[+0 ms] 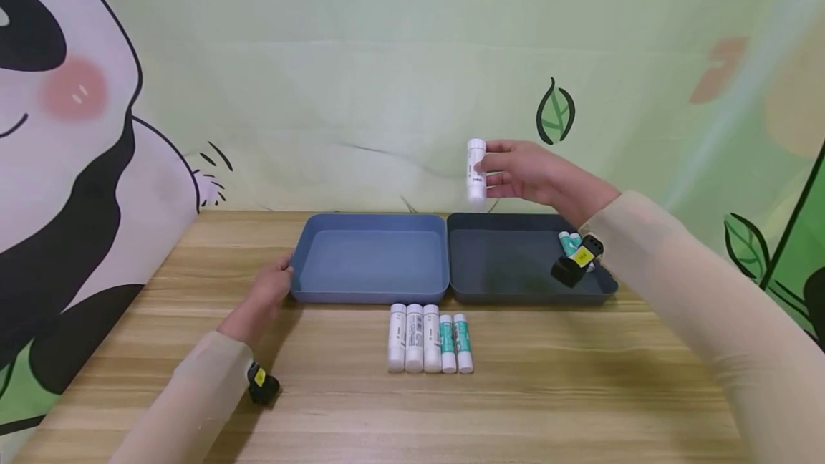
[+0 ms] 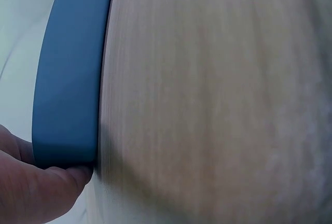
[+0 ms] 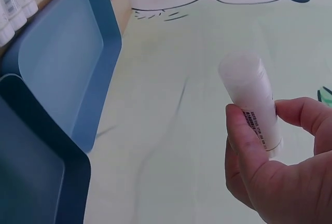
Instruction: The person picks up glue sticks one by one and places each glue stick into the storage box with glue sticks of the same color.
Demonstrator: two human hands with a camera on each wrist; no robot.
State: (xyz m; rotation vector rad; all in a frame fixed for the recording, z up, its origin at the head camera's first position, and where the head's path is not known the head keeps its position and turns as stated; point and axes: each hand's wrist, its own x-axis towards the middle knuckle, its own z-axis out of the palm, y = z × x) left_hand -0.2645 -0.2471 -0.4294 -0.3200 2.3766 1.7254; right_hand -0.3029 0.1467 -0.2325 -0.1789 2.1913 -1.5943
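My right hand [image 1: 518, 172] pinches a white glue stick [image 1: 476, 170] between thumb and fingers, raised above the back of the trays and held upright. In the right wrist view the white glue stick [image 3: 251, 99] shows small dark print on its side. My left hand [image 1: 267, 288] grips the left side wall of the blue tray [image 1: 370, 298]; the left wrist view has its fingers at the end of that tray [image 2: 67, 89]. In front of the trays stand or lie three white glue sticks [image 1: 415, 339] and two smaller teal-and-white glue sticks [image 1: 462, 344] in a row.
A dark grey tray [image 1: 503, 298] adjoins the blue one on the right. Small teal-and-white glue sticks [image 1: 567, 242] lie in its right end, partly hidden by the wrist camera [image 1: 573, 267]. Behind the wooden table [image 1: 548, 392] hangs a green printed backdrop [image 1: 290, 92].
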